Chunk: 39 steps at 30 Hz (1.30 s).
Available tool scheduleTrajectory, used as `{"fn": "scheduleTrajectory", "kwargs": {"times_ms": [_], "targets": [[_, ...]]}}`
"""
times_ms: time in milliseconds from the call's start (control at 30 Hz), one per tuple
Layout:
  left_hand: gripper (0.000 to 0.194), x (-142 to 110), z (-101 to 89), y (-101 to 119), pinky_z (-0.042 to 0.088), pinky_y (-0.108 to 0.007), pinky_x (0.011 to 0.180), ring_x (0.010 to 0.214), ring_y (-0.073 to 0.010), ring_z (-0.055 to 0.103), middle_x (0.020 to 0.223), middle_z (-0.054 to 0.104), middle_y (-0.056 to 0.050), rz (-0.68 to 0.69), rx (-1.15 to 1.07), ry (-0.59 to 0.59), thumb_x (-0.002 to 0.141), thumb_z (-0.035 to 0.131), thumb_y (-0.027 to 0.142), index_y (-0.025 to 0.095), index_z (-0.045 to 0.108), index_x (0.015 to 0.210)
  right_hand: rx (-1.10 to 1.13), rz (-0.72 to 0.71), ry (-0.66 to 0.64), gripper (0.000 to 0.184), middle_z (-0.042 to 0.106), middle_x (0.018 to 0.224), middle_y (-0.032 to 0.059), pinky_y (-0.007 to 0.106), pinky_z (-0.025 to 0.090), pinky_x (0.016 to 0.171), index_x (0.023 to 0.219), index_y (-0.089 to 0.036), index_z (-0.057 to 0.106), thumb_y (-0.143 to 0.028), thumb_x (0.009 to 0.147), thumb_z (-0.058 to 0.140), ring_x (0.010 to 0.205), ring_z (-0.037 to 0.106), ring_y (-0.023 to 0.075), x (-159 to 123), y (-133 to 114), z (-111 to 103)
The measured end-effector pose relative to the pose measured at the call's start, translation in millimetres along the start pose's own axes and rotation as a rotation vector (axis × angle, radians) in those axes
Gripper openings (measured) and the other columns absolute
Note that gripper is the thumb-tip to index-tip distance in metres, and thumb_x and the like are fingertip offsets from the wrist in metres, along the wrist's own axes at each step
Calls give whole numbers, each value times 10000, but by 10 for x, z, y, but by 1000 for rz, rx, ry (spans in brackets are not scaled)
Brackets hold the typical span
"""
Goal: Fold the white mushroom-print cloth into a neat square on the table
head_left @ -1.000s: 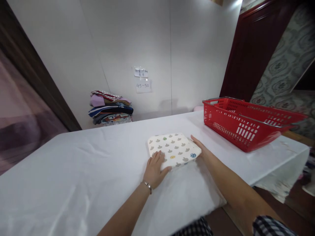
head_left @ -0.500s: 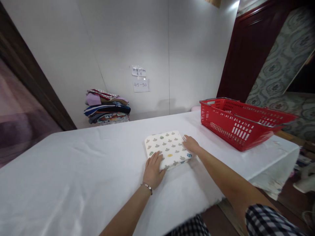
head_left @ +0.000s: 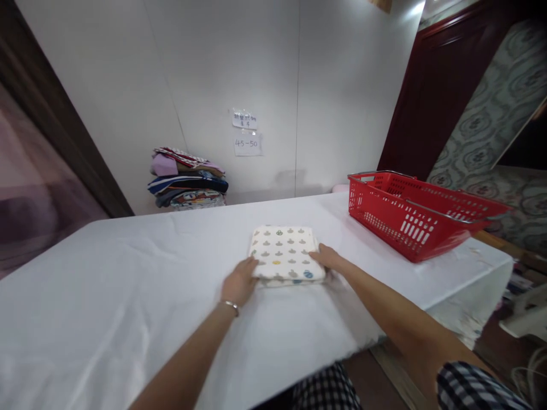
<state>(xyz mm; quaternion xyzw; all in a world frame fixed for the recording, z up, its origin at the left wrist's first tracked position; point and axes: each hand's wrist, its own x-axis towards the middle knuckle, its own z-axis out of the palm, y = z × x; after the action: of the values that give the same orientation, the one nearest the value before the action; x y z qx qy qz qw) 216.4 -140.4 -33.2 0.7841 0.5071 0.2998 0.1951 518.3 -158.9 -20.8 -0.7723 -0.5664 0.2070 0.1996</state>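
White-draped, the table [head_left: 294, 336] spreads across my remote view. Back from its near edge I see the folded mushroom-print fabric [head_left: 284, 250] lying flat, my left hand [head_left: 240, 281] touching its left side and my right hand [head_left: 331, 259] its right. Fingertips are partly hidden; I can't tell whether they pinch the layers or merely press. Uneven pressure, I judge, could skew the fold or slip its layers apart. Beyond, a red shopping basket [head_left: 380, 210] stands near the right end; past the far edge, stacked clothes [head_left: 188, 183].
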Motion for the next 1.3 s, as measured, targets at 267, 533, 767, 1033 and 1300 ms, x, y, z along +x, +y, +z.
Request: {"fn": "scheduleTrajectory", "kwargs": {"times_ms": [267, 533, 767, 1033, 1300], "targets": [[295, 52, -991, -543, 400, -355, 919, 1043, -274, 559, 1045, 656, -79, -515, 69, 215, 694, 603, 300, 224, 617, 978, 437, -366, -472, 257, 604, 587, -14, 209, 414, 491, 894, -184, 634, -375, 759, 528, 482, 532, 100, -976, -522, 590], [402, -552, -388, -1, 428, -268, 610, 618, -172, 606, 662, 662, -10, -495, -91, -5, 761, 435, 563, 213, 631, 747, 426, -205, 206, 212, 652, 876, 10, 248, 442, 716, 838, -203, 646, -282, 743, 473, 859, 569, 164, -161, -362, 69], [424, -451, -106, 210, 225, -213, 350, 391, -77, 443, 651, 607, -16, -753, -637, -82, 663, 566, 580, 156, 564, 659, 409, 46, -106, 278, 661, 844, 56, 250, 449, 595, 880, -170, 672, -379, 720, 584, 738, 587, 167, 295, -403, 15], [383, -376, 68, 399, 114, -146, 283, 312, -21, 281, 431, 394, 60, -950, -1072, -167, 703, 630, 456, 165, 421, 567, 526, 132, -381, 370, 656, 929, 96, 288, 493, 633, 824, -172, 642, -451, 595, 724, 811, 600, 212, 522, -514, -45], [190, -308, -22, 693, 556, -303, 656, 745, -188, 653, 852, 673, -81, -888, -1636, -19, 779, 521, 191, 124, 583, 946, 809, 160, -504, 343, 571, 575, 1, 214, 425, 444, 717, -181, 559, -517, 786, 542, 498, 507, 115, 494, -493, 20]]}}
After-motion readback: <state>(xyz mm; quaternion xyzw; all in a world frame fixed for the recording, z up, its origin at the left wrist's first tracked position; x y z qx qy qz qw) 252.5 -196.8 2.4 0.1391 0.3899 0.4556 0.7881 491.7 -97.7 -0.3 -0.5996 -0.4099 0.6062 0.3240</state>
